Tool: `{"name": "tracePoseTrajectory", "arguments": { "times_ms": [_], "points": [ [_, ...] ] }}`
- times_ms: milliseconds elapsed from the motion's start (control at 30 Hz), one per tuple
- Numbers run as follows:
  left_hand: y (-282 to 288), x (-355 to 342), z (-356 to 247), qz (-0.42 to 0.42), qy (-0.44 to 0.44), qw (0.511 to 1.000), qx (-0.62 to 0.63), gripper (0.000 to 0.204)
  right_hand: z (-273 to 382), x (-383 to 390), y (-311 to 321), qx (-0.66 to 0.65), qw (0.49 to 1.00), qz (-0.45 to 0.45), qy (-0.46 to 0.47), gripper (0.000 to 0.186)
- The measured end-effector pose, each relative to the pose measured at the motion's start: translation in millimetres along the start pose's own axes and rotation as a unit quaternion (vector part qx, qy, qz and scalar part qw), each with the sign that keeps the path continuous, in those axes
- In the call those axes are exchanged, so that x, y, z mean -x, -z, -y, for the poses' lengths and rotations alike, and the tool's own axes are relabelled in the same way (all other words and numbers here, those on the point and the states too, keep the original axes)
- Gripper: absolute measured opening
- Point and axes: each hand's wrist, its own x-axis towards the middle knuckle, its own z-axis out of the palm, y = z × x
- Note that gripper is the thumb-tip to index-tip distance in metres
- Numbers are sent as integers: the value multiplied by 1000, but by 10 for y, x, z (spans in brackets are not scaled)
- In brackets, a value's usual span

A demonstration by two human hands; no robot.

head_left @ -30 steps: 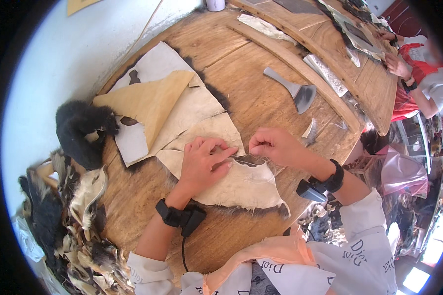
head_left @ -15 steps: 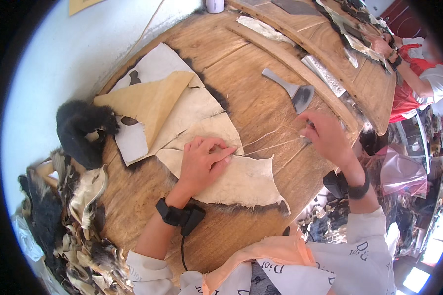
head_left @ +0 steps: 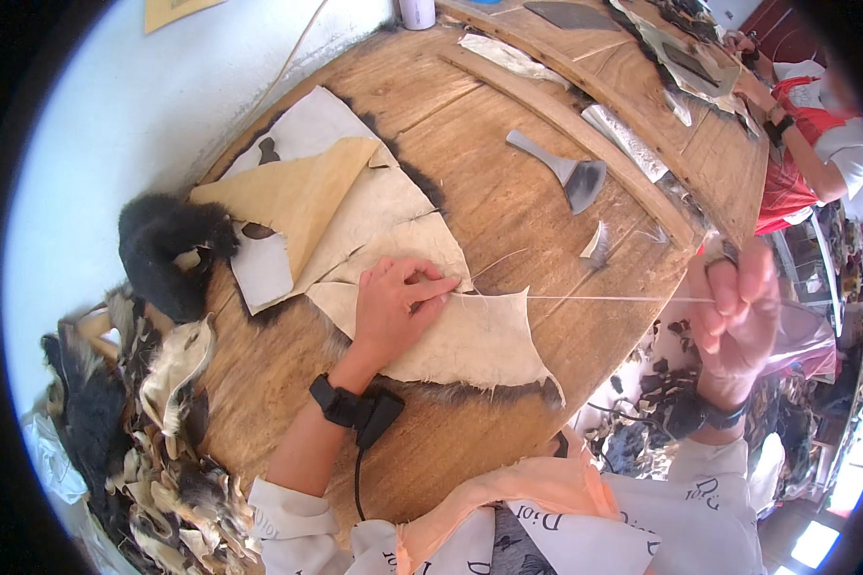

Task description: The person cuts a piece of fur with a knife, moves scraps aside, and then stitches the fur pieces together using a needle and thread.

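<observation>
My left hand (head_left: 398, 305) pinches the edges of two pale fur skins where they meet, thumb and forefinger pressed together. The smaller skin (head_left: 475, 340) lies nearer me, its dark fur showing along the lower edge. Beyond it is the larger skin (head_left: 393, 211), hide side up. A white thread (head_left: 604, 298) runs taut from the seam at my left fingertips out to my right hand (head_left: 741, 307). That hand is raised past the table's right edge, fingers curled closed on the thread and slightly blurred. Whether it also holds a needle I cannot tell.
Tan pattern sheet (head_left: 302, 187) rests on the larger skin, black fur (head_left: 168, 254) beside it. A wide-bladed hand knife (head_left: 571, 177) and fur scrap (head_left: 596, 247) lie rightward. Wooden strips (head_left: 585, 134) cross the table. Skin scraps (head_left: 177, 479) are heaped lower left. A co-worker (head_left: 805, 144) is far right.
My right hand has swung right and down, away from the seam, drawing the slack thread straight. My left hand keeps its pinch. The fur scrap on the table, hidden before, now shows.
</observation>
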Motion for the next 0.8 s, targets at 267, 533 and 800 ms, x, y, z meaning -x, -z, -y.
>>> {"name": "tracePoseTrajectory", "arguments": {
  "times_ms": [267,533,800],
  "points": [
    [2,34,30,-10,-20,1000,-10,23,362,65,-4,-195,974,112,-23,9],
    [18,-46,-55,-5,-33,999,-2,23,466,-149,92,-34,816,317,-482,24],
    [135,37,-432,-3,-92,992,81,19,-1099,-18,-407,-53,957,145,-244,4]
  ]
}}
